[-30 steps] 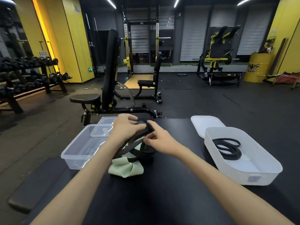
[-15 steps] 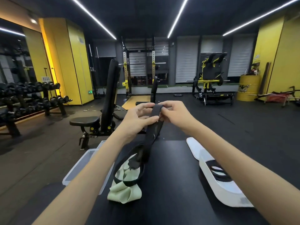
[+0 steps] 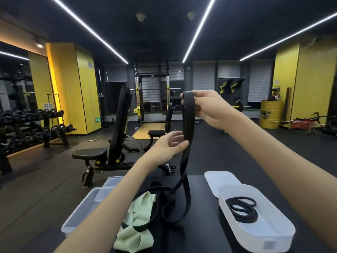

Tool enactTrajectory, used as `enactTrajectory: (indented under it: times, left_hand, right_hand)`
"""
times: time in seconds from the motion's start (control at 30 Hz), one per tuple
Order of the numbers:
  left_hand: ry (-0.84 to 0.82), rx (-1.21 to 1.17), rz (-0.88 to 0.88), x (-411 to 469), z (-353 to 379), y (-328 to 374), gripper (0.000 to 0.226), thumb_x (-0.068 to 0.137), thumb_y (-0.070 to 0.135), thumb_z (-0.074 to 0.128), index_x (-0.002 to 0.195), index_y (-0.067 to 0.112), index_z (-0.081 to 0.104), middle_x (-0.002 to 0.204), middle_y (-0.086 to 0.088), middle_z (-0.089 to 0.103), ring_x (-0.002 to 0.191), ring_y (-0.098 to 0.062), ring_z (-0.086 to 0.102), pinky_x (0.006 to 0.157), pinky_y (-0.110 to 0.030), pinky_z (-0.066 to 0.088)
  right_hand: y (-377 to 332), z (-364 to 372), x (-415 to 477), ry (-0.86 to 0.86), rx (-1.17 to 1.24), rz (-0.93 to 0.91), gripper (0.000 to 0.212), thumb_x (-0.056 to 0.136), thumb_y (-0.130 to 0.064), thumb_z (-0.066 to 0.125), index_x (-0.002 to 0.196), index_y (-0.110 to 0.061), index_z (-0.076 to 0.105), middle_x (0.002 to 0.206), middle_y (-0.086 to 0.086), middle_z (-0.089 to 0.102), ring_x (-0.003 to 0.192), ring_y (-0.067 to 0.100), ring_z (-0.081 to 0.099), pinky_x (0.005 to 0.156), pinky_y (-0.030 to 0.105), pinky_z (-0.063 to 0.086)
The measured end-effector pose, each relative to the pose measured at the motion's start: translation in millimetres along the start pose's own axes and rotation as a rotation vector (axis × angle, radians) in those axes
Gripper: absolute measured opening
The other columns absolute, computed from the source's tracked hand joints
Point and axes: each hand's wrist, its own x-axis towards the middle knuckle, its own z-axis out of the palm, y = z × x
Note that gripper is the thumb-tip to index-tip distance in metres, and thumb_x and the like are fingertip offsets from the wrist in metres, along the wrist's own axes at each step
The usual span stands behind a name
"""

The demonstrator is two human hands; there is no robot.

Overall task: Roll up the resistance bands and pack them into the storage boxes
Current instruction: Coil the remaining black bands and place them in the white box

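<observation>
Hanging from right hand [image 3: 212,109], pinched at fold: black resistance band [image 3: 187,125]; left hand [image 3: 171,146] grips it lower.

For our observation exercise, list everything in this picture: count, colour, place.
table: one, black, foreground
white box: one, white, table right
lid: one, white, behind that box
clear box: one, transparent, table left
hanging band: one, black, held above the table
flat band: one, pale green, table, near left
coiled band: one, black, in the white box
bench: one, black, beyond the table
barrel: one, yellow, far right
left hand: pinches hanging band midway
right hand: grips its top fold
</observation>
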Motion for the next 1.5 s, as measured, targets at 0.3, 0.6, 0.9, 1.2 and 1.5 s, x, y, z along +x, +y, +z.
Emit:
enactTrajectory:
  times: [0.3,0.6,0.9,1.2,1.5]
  left_hand:
    - [0.06,0.002,0.087,11,25,16,0.031,0.097,0.039,0.051,0.091,0.011,0.063,0.087,-0.003,0.069,0.087,-0.013,0.066,0.09,-0.036,0.049]
    - [0.128,-0.138,0.116,24,24,47,0.034,0.101,0.036,0.044,0.077,0.014,0.054,0.064,0.003,0.056,0.059,-0.011,0.056,0.065,-0.025,0.047]
    - [0.131,-0.318,0.011,39,30,52,0.017,0.102,0.008,0.043,0.089,0.01,0.055,0.081,-0.002,0.056,0.076,-0.012,0.057,0.071,-0.021,0.046]
    - [-0.122,0.024,-0.076,-1,16,-31,0.034,0.095,0.052,0.043,0.102,0.027,0.065,0.085,0.003,0.069,0.087,-0.015,0.065,0.084,-0.023,0.049]
    - [-0.067,-0.082,-0.114,-12,39,-69,0.029,0.095,0.026,0.059,0.121,0.012,0.059,0.113,-0.007,0.07,0.107,-0.016,0.065,0.095,-0.025,0.05]
  right_hand:
    - [-22,-12,8,0.011,0.107,-0.02,0.018,0.098,-0.007,0.049,0.108,-0.008,0.064,0.088,0.007,0.064,0.074,0.016,0.058,0.067,0.027,0.051]
    - [89,-14,-34,0.167,0.029,0.134,0.055,0.092,-0.031,0.061,0.136,-0.006,0.039,0.104,-0.001,0.059,0.078,0.006,0.056,0.074,0.026,0.045]
    - [134,17,-83,-0.044,-0.095,0.178,0.02,0.093,-0.013,0.06,0.104,0.002,0.056,0.091,0.007,0.064,0.081,0.014,0.06,0.071,0.019,0.048]
    - [75,-1,-26,0.135,-0.122,0.09,0.015,0.098,-0.01,0.049,0.101,0.004,0.055,0.096,0.024,0.067,0.09,0.033,0.068,0.083,0.046,0.055]
    - [61,-1,12,0.084,0.023,0.186,0.022,0.098,-0.013,0.05,0.112,0.004,0.052,0.096,0.016,0.07,0.085,0.023,0.072,0.072,0.036,0.059]
